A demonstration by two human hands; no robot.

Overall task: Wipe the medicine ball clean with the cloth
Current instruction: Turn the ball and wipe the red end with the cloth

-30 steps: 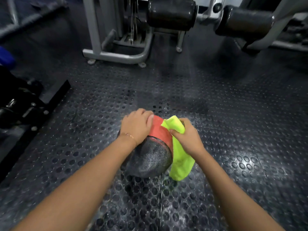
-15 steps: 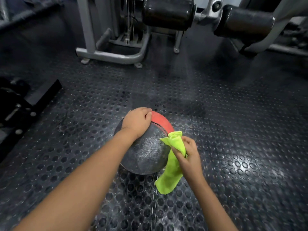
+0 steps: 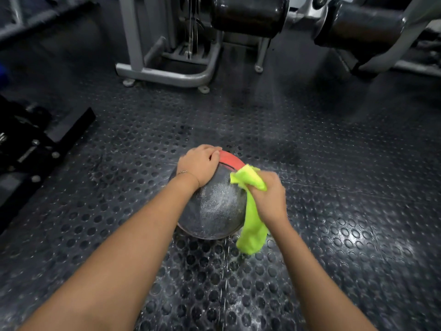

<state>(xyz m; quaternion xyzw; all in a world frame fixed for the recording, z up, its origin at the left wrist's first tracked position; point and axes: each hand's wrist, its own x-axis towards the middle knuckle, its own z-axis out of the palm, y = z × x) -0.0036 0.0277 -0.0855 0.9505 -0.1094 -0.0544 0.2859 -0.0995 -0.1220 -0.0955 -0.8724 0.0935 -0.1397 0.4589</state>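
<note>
Far to the left of the left hand's fingers, a black base (image 3: 28, 149) with bolts lies on the floor mat (image 3: 346, 223), which is dark rubber covered in round studs. Beyond those fingers and a little to their left, well apart from them, stands a grey frame (image 3: 167, 75) of bent tube on small feet.

The left hand (image 3: 199, 164) lies palm down on top of the ball (image 3: 214, 209). Its fingers (image 3: 205, 149) bend over the far side and hold the ball in place, and the fingertips are hidden behind the curve. The thumb lies along the edge of the red panel (image 3: 232, 160). A thin bracelet (image 3: 183, 172) circles the wrist just behind the hand.

The ball sits on the mat under and between both hands. Its near face is dark and grainy with a pale sheen, and the red panel runs across the top, just right of the left fingers.

The right hand (image 3: 269, 199) is at the ball's right side, slightly blurred. Its fingers (image 3: 270, 179) are closed tightly round the cloth (image 3: 253, 225), which is bright yellow-green. A bunched end sticks out above the fingers and touches the ball beside the red panel. The rest hangs below the fist along the ball's right flank, down to the mat.

Far beyond the right fingers, two padded rollers (image 3: 248, 15) cross the top of the view on a grey arm. Pale specks dot the mat on the near side of the ball, between the forearms.
</note>
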